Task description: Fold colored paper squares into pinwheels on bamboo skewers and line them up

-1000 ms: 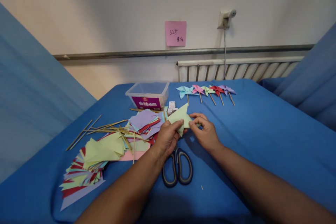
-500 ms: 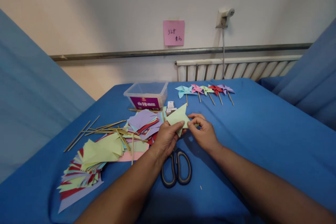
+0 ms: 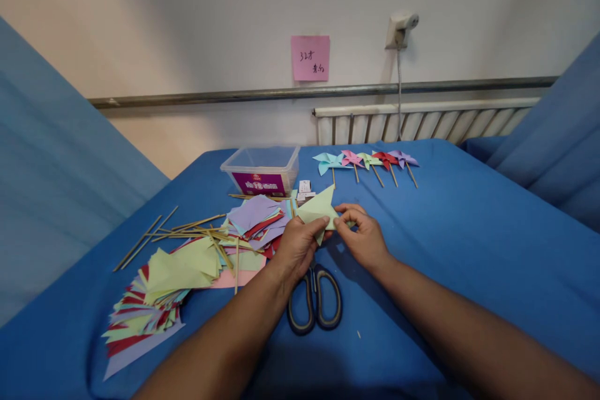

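A pale green paper pinwheel [image 3: 319, 205], partly folded with pointed corners, is held above the middle of the table. My left hand [image 3: 300, 244] is closed on it, thumb pressed over its centre and fingers underneath. The thumb and forefinger of my right hand [image 3: 362, 234] pinch its right edge; what lies behind the fingertips is hidden. Below the hands lies a pair of scissors [image 3: 328, 297] with dark handles towards me, its blades mostly out of sight under my left hand.
Left are stacks of coloured paper [image 3: 182, 269] with thin wooden sticks [image 3: 192, 228] across them. Behind stand a clear plastic box [image 3: 260, 169] and small white boxes [image 3: 304, 187]. Several finished pinwheels [image 3: 370, 161] on sticks lie at the back right of the blue-covered table [image 3: 469, 237].
Both hands keep their hold on the pale green paper. The right fingers have shifted only very slightly at its edge; everything else is unchanged.
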Demonstrator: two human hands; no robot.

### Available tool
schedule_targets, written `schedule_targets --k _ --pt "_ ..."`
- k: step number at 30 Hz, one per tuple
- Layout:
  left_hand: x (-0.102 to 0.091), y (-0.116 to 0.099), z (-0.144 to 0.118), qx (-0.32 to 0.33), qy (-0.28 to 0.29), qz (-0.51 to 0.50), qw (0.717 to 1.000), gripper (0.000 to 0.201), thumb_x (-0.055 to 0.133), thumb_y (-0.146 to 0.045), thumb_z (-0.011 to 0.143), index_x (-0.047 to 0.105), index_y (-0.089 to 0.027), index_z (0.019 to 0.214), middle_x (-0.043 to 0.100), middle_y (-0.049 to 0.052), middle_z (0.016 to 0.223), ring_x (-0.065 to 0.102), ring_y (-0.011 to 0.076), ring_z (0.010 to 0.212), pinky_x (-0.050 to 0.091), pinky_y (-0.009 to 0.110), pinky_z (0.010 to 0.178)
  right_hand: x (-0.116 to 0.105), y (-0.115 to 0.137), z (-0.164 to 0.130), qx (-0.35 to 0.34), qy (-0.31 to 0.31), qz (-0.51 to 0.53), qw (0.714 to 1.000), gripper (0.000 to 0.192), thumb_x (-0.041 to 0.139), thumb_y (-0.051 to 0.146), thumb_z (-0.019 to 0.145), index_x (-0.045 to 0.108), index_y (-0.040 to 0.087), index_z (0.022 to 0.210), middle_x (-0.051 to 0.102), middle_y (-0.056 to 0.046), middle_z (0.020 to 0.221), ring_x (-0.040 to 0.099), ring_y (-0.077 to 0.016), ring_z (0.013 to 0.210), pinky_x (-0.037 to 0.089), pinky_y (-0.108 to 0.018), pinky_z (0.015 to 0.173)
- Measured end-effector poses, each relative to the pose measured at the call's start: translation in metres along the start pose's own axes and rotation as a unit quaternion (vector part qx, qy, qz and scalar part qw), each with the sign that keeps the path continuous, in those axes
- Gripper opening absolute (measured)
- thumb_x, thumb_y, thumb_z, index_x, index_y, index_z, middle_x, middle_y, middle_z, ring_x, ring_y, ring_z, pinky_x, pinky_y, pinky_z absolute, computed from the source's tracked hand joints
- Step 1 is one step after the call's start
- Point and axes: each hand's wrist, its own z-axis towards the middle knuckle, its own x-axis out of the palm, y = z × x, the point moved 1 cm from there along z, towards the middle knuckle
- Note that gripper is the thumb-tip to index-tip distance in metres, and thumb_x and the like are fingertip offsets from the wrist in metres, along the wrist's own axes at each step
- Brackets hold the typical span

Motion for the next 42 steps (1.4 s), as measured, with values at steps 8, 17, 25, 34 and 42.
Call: schedule_targets --k 8,17,25,34,42 --pt "-0.003 -0.011 0.000 -0.001 -0.024 0.136 0.990 0.035 0.080 -0.018 0.057 0.072 -0.011 0.090 0.073 0.008 0.080 0.064 0.0167 0.063 0.048 0.024 0.056 -0.024 -0.006 0.018 0.062 -0.061 0.047 0.995 0.058 0.071 0.040 0.072 0.052 0.024 0.124 0.058 -0.013 0.130 0.057 -0.0276 0.115 0.043 -0.048 0.095" --pt "0.001 -0.027 -0.013 0.008 0.122 0.262 0.957 0.020 0.073 -0.008 0.057 0.072 -0.014 0.076 0.068 0.003 0.067 0.057 0.0129 0.055 0.043 0.020 0.051 -0.035 -0.001 0.023 0.168 0.182 0.179 0.952 0.048 0.077 0.033 0.065 0.063 0.021 0.109 0.071 -0.003 0.083 0.068 -0.0207 0.074 0.053 -0.035 0.068" --pt "-0.003 -0.029 -0.009 0.053 0.117 0.320 0.939 0.023 0.074 -0.011 0.057 0.070 -0.015 0.080 0.067 0.003 0.069 0.056 0.0138 0.058 0.041 0.020 0.050 -0.023 -0.006 0.015 0.152 0.224 0.150 0.951 0.037 0.077 0.028 0.061 0.065 0.020 0.096 0.071 -0.001 0.088 0.065 -0.0178 0.073 0.053 -0.031 0.067" --pt "0.000 -0.012 -0.005 -0.084 0.049 0.052 0.994 0.031 0.078 -0.022 0.063 0.069 -0.012 0.091 0.070 0.009 0.080 0.064 0.0177 0.068 0.051 0.027 0.064 -0.011 -0.004 0.011 0.151 0.013 0.156 0.976 0.037 0.076 0.036 0.063 0.059 0.019 0.092 0.070 -0.003 0.086 0.064 -0.0197 0.074 0.052 -0.033 0.068" --pt "-0.002 -0.005 -0.007 -0.100 0.018 0.012 0.995 0.016 0.077 -0.019 0.063 0.065 -0.015 0.073 0.067 0.005 0.071 0.062 0.0160 0.066 0.050 0.027 0.063 -0.007 -0.008 0.008 0.133 -0.012 0.154 0.979 0.037 0.074 0.039 0.066 0.057 0.021 0.094 0.070 -0.004 0.089 0.065 -0.0215 0.076 0.053 -0.035 0.068"
